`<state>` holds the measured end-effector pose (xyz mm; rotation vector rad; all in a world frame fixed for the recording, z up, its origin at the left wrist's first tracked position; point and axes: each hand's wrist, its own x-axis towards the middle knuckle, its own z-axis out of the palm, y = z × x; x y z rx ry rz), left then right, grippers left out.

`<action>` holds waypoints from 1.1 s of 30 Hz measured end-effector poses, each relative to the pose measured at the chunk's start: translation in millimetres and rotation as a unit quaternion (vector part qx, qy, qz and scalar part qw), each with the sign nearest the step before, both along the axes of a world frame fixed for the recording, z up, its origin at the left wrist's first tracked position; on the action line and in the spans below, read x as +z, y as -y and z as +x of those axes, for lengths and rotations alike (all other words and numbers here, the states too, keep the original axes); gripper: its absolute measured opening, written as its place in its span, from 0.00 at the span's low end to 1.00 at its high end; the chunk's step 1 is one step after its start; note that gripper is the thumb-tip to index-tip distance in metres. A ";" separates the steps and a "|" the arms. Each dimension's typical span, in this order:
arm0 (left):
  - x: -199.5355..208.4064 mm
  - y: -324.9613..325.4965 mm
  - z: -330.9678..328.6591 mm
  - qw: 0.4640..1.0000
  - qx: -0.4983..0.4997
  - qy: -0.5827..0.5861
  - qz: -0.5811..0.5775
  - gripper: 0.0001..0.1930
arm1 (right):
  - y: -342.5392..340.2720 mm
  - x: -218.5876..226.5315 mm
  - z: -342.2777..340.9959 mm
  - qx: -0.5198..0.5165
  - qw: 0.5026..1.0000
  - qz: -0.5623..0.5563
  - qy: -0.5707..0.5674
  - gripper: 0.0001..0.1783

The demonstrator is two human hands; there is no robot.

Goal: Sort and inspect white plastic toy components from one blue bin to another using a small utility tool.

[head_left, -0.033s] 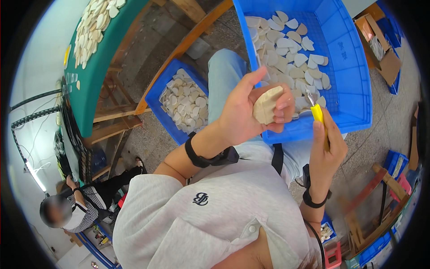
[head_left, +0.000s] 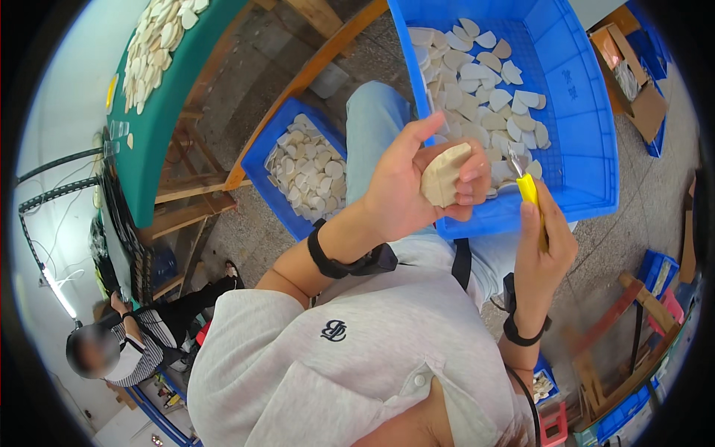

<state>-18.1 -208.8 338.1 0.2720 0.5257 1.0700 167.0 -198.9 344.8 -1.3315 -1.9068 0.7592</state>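
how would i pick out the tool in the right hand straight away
Find the large blue crate at the top, right of centre. By its lower rim, the right hand grips a slim yellow-handled tool, its metal tip pointing up toward the crate. That bright yellow sets it apart from the pale, flat pieces in the crate.

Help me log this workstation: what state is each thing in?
Left hand: holding pale piece
Right hand: closed on yellow-handled tool
Pale piece: held, apart from yellow-handled tool
Yellow-handled tool: metal tip exposed
Large blue bin: open, partly filled
Small blue bin: open, well filled
Cardboard box: open
Tube light: lit
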 end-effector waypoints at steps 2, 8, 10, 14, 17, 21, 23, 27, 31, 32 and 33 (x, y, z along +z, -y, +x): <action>-0.7 0.2 -0.5 1.000 -0.005 0.029 -0.008 0.26 | 0.5 3.2 -0.6 0.012 1.000 0.004 -0.004 0.12; 3.0 9.5 1.2 0.952 0.009 -0.282 0.117 0.14 | -1.1 13.1 -4.0 0.110 0.992 0.056 0.017 0.16; 5.4 10.8 2.0 0.944 0.003 -0.311 0.109 0.13 | -2.4 12.5 -4.4 0.119 0.990 0.075 0.030 0.16; 1.1 11.6 4.8 0.939 0.038 -0.308 0.150 0.09 | -3.6 12.8 -3.9 0.133 0.985 0.099 0.052 0.18; -0.3 11.2 5.0 0.924 0.052 -0.336 0.175 0.10 | -3.9 16.2 -2.9 0.136 0.984 0.094 0.063 0.18; -3.2 11.9 3.2 0.886 0.060 -0.409 0.208 0.13 | -4.0 16.6 -1.5 0.138 0.983 0.096 0.073 0.18; -7.6 13.3 3.7 0.865 0.069 -0.441 0.229 0.14 | -2.7 16.4 -1.2 0.135 0.979 0.117 0.100 0.18; -9.5 15.1 6.9 0.839 0.089 -0.486 0.230 0.16 | 1.1 12.0 -2.8 0.113 0.975 0.143 0.128 0.18; -10.9 11.3 6.3 0.935 0.023 -0.341 0.091 0.18 | -7.5 -3.8 -1.1 0.044 0.984 0.141 0.101 0.15; -12.7 7.8 5.2 0.935 0.022 -0.342 0.091 0.18 | -11.7 -12.3 2.4 0.001 0.988 0.148 0.049 0.14; -13.0 5.4 0.1 0.976 0.005 -0.205 0.080 0.19 | -13.1 -14.4 3.3 0.004 0.987 0.153 0.049 0.14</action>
